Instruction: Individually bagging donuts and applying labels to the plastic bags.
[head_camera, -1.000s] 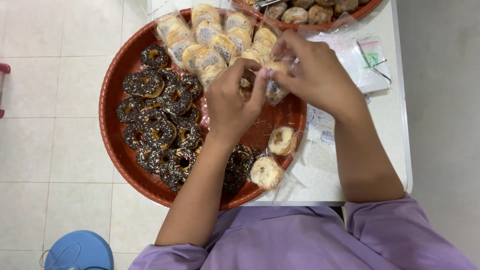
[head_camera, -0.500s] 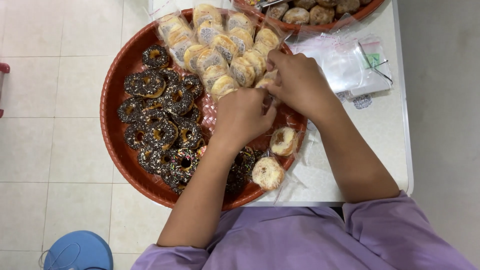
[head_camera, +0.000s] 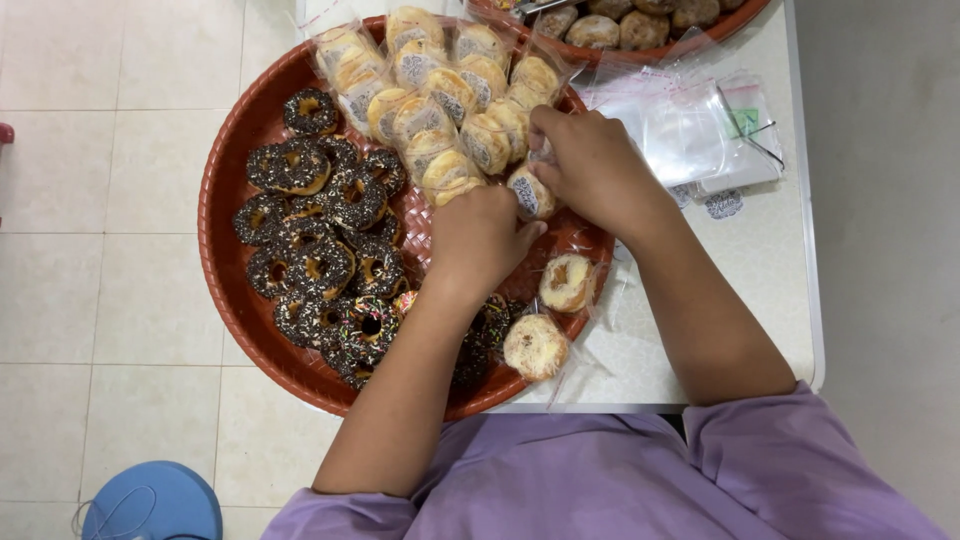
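White table (head_camera: 760, 290) carries a big round red woven tray (head_camera: 225, 270) that overhangs its left edge above the tiled floor (head_camera: 90, 200). A second red tray (head_camera: 700, 35) of brown pastries sits at the top edge. A stack of clear plastic bags (head_camera: 690, 130) lies right of the big tray.

Tray contents: chocolate sprinkle donuts (head_camera: 320, 250) fill the left half, unwrapped. Bagged light-coloured donuts (head_camera: 440, 90) stand in rows at the top. Two more bagged ones lie near the bottom right rim (head_camera: 550, 320).

Change vs 1.0 s ago: both hands have dropped from mid-air above the tray down to the row end. The wrapped donut (head_camera: 527, 192) they were working on has come down with them and now sits touching the last bagged one in the row. At 0.5 s ago the hands were already low; since then they have closed in a bit more. Read: the bagging of this piece looks finished and it's being slotted into the row.

Left hand (head_camera: 478, 240): fingers curled, tips against the wrapped donut's lower side. Right hand (head_camera: 595, 165): fingers bent over it from the right, pinching the bag top. Exact grip is partly hidden.

Everything else matches the earlier frames.
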